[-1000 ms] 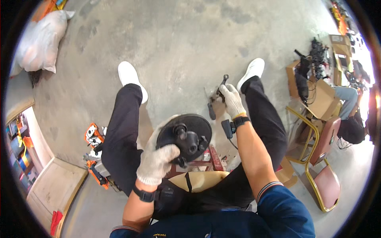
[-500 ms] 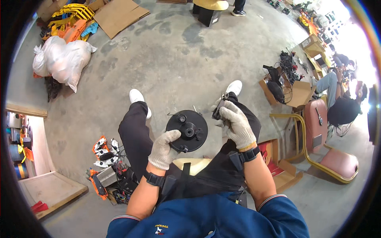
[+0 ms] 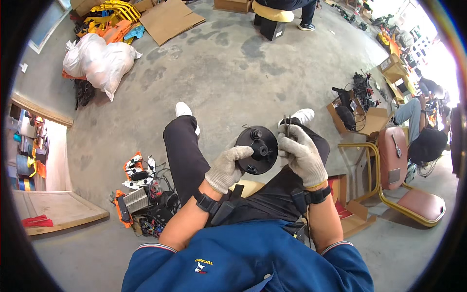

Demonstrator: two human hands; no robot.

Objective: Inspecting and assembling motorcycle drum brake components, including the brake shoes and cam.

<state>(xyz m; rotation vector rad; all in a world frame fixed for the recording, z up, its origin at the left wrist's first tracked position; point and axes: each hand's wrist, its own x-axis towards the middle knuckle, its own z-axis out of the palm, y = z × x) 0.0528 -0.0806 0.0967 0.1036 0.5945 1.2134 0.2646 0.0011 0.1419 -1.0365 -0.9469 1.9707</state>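
My left hand (image 3: 227, 168), in a pale knitted glove, grips the near left edge of a round black drum-brake plate (image 3: 256, 159), thumb across its face. The plate is tilted up, showing a central hub, a smaller round boss and a thin bent rod at its upper edge. Close by the plate's right rim, my gloved right hand (image 3: 302, 155) is closed with fingertips pinched round a small dark metal part (image 3: 287, 119). Thin prongs of that part stick up above the fingers; the glove hides the rest. Both hands are above my lap, between my knees.
A heap of electronic parts and wires (image 3: 148, 199) lies on the floor at my left. To the right are a pink chair (image 3: 393, 158), an open carton (image 3: 357, 216) and a box with black parts (image 3: 374, 119). White bags (image 3: 99, 63) lie far left; a person sits far right.
The plate has moved right with my left hand and is now more tilted, close beside the right hand. The small part in my right hand has turned more upright. The whole view has shifted.
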